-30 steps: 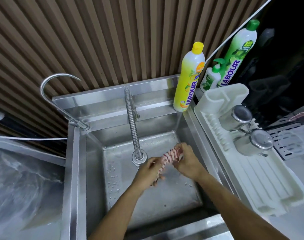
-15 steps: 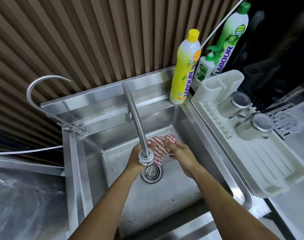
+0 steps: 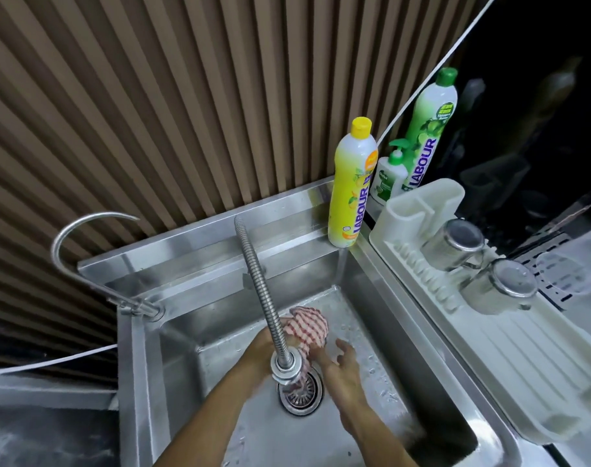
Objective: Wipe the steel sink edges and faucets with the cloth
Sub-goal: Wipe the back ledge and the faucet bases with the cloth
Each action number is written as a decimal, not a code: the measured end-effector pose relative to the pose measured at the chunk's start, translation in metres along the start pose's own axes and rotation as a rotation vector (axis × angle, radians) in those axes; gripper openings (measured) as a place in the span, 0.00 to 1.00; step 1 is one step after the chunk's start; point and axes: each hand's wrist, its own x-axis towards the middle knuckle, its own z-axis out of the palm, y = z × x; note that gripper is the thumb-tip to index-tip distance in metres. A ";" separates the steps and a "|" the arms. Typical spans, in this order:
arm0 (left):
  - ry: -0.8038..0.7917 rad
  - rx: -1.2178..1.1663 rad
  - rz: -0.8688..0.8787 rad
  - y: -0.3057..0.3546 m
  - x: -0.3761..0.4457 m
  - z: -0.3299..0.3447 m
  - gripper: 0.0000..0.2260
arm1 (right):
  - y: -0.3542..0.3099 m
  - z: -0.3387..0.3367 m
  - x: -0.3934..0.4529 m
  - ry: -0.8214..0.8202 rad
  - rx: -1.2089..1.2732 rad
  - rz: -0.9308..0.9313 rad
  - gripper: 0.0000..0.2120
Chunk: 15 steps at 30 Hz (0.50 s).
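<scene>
The ribbed flexible faucet hid much of the left hand, which clutched the bunched red-checked cloth over the wet steel sink floor, near its back wall. The right hand hovered beside it, fingers loosely spread, blurred, grasping nothing.

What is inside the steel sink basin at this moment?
Inside the sink: a red checked cloth, the left hand gripping it, the open right hand, the drain strainer. The flexible faucet partly covers the left hand.
</scene>
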 end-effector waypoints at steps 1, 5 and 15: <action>0.011 0.019 0.008 0.003 0.005 -0.005 0.16 | -0.003 0.005 -0.001 0.086 0.006 -0.085 0.28; -0.013 0.139 0.111 0.019 0.020 -0.010 0.15 | -0.022 0.014 -0.002 0.044 0.378 -0.084 0.21; 0.519 0.366 0.248 0.058 -0.013 -0.083 0.06 | -0.106 0.003 0.037 -0.024 0.227 -0.276 0.08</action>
